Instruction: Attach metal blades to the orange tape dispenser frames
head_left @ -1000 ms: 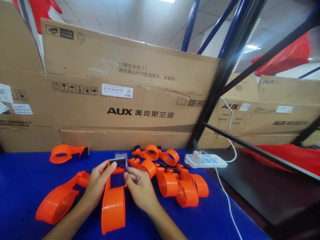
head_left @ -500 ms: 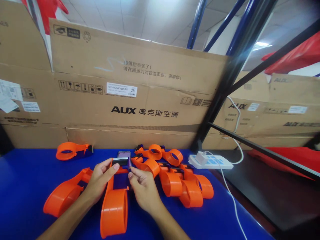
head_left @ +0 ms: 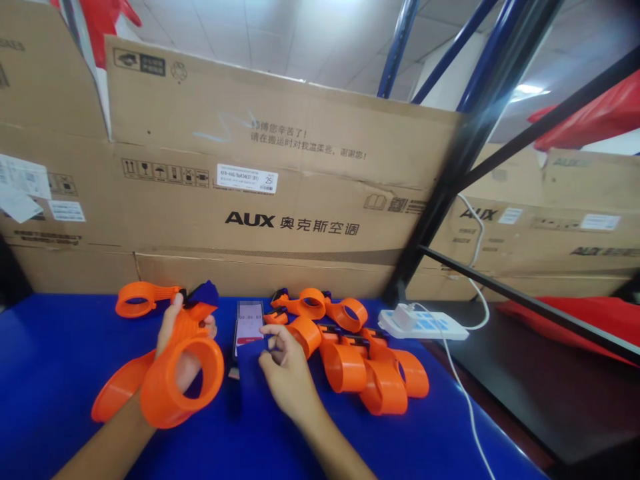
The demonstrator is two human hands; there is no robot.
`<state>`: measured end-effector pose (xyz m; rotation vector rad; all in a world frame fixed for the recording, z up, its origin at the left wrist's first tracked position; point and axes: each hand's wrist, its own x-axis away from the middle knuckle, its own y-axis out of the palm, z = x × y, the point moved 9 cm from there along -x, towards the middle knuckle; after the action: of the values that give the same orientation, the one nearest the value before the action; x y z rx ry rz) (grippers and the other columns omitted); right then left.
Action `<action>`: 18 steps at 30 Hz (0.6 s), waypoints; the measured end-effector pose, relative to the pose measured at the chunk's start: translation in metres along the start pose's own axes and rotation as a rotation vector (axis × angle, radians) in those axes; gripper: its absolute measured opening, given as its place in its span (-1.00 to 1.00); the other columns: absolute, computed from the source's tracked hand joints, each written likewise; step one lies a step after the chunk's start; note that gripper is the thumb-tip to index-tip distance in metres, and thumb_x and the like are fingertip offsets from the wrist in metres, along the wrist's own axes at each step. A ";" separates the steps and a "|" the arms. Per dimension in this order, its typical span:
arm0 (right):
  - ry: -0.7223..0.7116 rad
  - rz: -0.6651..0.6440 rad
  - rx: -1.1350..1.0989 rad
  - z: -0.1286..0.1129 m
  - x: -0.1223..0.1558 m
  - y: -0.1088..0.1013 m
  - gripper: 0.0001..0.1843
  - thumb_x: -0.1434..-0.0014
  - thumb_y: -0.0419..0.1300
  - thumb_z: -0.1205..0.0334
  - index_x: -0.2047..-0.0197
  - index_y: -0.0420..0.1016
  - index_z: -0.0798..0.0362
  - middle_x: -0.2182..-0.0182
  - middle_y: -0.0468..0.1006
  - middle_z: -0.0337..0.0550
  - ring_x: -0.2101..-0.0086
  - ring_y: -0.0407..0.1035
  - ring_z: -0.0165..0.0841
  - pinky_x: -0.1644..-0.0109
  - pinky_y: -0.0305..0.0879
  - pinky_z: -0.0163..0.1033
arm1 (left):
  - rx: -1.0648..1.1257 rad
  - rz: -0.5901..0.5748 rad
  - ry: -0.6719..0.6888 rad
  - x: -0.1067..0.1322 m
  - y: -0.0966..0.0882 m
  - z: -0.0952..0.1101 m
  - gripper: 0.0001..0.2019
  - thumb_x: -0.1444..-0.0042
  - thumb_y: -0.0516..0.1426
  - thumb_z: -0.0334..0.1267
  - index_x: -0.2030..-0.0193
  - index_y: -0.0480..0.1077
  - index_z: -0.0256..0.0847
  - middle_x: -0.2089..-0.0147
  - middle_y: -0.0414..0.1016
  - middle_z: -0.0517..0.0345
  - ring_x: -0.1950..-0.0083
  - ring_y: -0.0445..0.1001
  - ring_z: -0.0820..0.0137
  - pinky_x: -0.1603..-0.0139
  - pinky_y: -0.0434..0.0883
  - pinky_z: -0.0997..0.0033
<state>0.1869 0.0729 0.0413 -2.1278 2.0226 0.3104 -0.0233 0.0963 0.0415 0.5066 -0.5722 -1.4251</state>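
My left hand (head_left: 173, 333) is wrapped round the handle of an orange tape dispenser (head_left: 213, 380), its ring toward me and its blue-and-black cutting end tilted up and away. Behind it lies another orange tape dispenser (head_left: 113, 393), partly hidden by my forearm. My right hand (head_left: 287, 363) is apart from the held dispenser, thumb and forefinger curled at the edge of a dark blue flat piece (head_left: 253, 373). That piece covers the lower part of a phone (head_left: 249, 320) with a timer on its screen. The piece blends into the blue tabletop, so its full outline is unclear.
Several orange tape dispensers (head_left: 383, 387) lie clustered right of my right hand. One more dispenser (head_left: 135, 300) lies at the back left. A white power strip (head_left: 425, 325) with a plug and cable sits by the black rack post (head_left: 425, 233). Cardboard boxes (head_left: 300, 200) wall off the back.
My left hand has swung left and turned the dispenser, away from my right hand. The phone screen is uncovered, and a dark blue flat piece now shows at my right fingers.
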 end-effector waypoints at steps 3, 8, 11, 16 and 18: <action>0.014 -0.052 -0.037 0.006 0.001 0.013 -0.53 -0.04 0.26 0.34 -0.07 0.45 0.04 0.32 0.40 -0.28 0.52 0.22 -0.52 0.50 0.17 -0.45 | 0.141 -0.088 -0.068 -0.004 0.003 0.002 -0.48 -0.08 0.16 0.32 0.46 0.36 -0.15 0.57 0.32 0.18 0.56 0.33 0.42 0.59 0.38 0.43; 0.083 -0.136 -0.089 0.020 -0.003 0.044 -0.43 -0.11 0.35 0.18 -0.19 0.41 0.02 0.24 0.50 -0.19 0.48 0.35 -0.47 0.44 0.33 -0.37 | 0.197 -0.088 -0.087 -0.004 0.005 0.004 -0.49 -0.08 0.18 0.30 0.48 0.36 -0.15 0.58 0.30 0.19 0.57 0.30 0.43 0.59 0.37 0.44; 0.093 -0.220 -0.089 0.028 -0.005 0.059 -0.28 -0.08 0.39 0.21 -0.31 0.35 0.04 0.23 0.57 -0.14 0.36 0.47 -0.35 0.29 0.43 -0.26 | 0.171 -0.053 -0.102 -0.003 0.006 0.001 -0.51 -0.05 0.20 0.30 0.48 0.37 -0.13 0.59 0.31 0.18 0.57 0.30 0.40 0.60 0.38 0.41; 0.105 -0.287 -0.098 0.036 -0.002 0.065 -0.33 -0.19 0.33 0.11 -0.34 0.39 0.08 0.27 0.61 -0.14 0.26 0.50 -0.30 0.22 0.47 -0.22 | 0.188 0.026 -0.117 0.000 0.006 -0.006 -0.58 -0.09 0.25 0.19 0.45 0.35 -0.12 0.54 0.39 0.20 0.56 0.36 0.43 0.56 0.43 0.45; 0.117 -0.318 -0.129 0.033 0.000 0.065 -0.34 -0.24 0.31 0.01 -0.35 0.39 0.01 0.15 0.64 -0.07 0.12 0.53 -0.20 0.11 0.51 -0.10 | 0.153 0.080 -0.069 0.003 0.005 -0.003 -0.60 -0.14 0.24 0.16 0.44 0.34 -0.12 0.52 0.42 0.21 0.55 0.40 0.44 0.51 0.47 0.46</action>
<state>0.1208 0.0785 0.0102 -2.5558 1.7207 0.2788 -0.0175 0.0939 0.0423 0.5510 -0.7526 -1.3327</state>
